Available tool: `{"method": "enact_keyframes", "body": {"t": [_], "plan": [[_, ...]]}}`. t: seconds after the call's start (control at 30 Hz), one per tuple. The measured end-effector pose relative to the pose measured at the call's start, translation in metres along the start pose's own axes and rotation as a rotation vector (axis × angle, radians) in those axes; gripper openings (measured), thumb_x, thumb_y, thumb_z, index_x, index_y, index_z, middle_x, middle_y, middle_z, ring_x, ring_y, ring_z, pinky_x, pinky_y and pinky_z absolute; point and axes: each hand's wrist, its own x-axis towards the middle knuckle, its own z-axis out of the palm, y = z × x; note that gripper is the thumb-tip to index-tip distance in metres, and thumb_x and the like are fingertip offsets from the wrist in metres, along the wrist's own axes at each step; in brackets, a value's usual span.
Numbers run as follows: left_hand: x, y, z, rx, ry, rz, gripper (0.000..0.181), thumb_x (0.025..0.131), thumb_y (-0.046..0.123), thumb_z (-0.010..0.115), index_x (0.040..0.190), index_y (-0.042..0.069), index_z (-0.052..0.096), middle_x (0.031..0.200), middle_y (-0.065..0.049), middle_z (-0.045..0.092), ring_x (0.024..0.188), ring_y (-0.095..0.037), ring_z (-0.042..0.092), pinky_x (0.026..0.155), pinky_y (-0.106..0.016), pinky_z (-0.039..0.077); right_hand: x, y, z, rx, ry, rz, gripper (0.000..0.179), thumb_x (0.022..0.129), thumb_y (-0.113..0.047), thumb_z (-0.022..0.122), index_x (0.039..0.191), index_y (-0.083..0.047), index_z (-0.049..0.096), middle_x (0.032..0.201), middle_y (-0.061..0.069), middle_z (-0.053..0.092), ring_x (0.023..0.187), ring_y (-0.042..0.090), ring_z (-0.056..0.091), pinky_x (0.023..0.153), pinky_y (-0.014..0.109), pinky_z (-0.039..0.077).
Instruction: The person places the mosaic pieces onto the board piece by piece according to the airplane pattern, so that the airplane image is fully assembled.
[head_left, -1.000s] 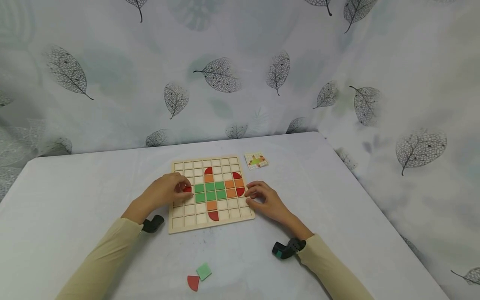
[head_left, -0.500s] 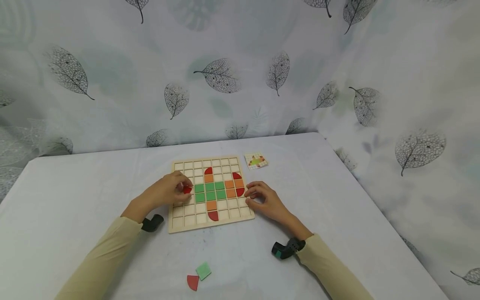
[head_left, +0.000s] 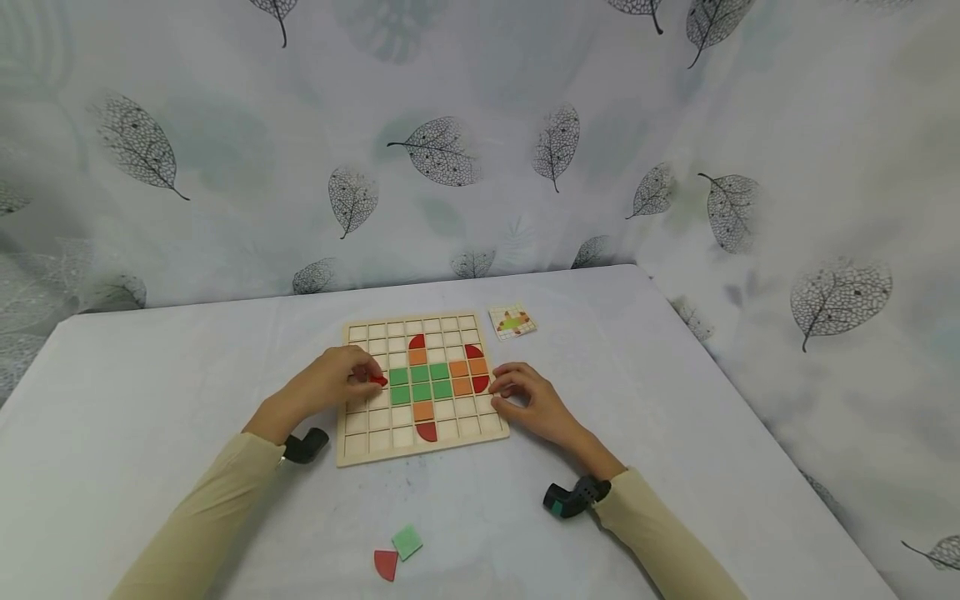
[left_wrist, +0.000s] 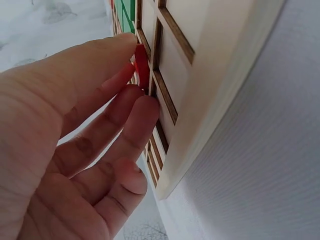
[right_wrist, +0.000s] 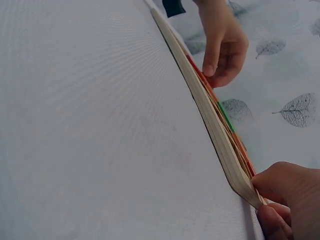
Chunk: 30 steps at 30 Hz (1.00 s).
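My left hand is over the left part of a wooden grid board. Between its thumb and fingertips it pinches a red quarter-circle tile, which stands tilted on edge at the grid in the left wrist view. The fingers partly cover the tile. My right hand holds the board's right edge, with thumb and fingers at the rim in the right wrist view. Green square tiles, orange square tiles and other red quarter-circle tiles lie in the board's cells.
A small pattern card lies beyond the board's far right corner. Near the front of the white table lie a loose green square tile and a loose red quarter-circle tile. A leaf-print cloth hangs behind.
The red tile in my left fingers has tilted and shifted slightly right, toward the green tiles. My right hand stays at the board's edge.
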Motion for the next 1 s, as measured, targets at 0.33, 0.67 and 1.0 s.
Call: {"method": "enact_keyframes", "body": {"t": [0.33,0.67,1.0], "plan": [[-0.001,0.0,0.0,0.06,0.01,-0.019,0.011,0.088,0.005,0.069,0.099,0.004,0.07,0.097,-0.006,0.067,0.086,-0.02,0.061,0.077,-0.038,0.05,-0.003,-0.032,-0.005,0.003,-0.01,-0.018,0.015,0.087,0.007,0.066,0.101,0.01,0.065,0.123,0.028,0.054,0.104,0.038,0.058,0.09,0.043,0.05],[-0.002,0.0,0.003,0.111,0.025,-0.023,0.008,0.088,0.01,0.07,0.096,0.006,0.071,0.088,-0.001,0.065,0.078,-0.015,0.057,0.07,-0.032,0.048,-0.003,-0.03,-0.005,0.018,-0.012,-0.012,0.016,0.086,0.008,0.067,0.101,0.011,0.065,0.124,0.029,0.054,0.106,0.037,0.058,0.09,0.048,0.049],[-0.006,0.006,0.007,0.168,0.065,-0.038,0.017,0.089,0.01,0.068,0.104,0.004,0.068,0.099,-0.006,0.063,0.082,-0.017,0.059,0.07,-0.034,0.049,-0.003,-0.028,-0.006,0.016,-0.009,-0.027,0.016,0.086,0.008,0.067,0.101,0.011,0.065,0.123,0.029,0.054,0.107,0.037,0.058,0.089,0.046,0.05]]}}
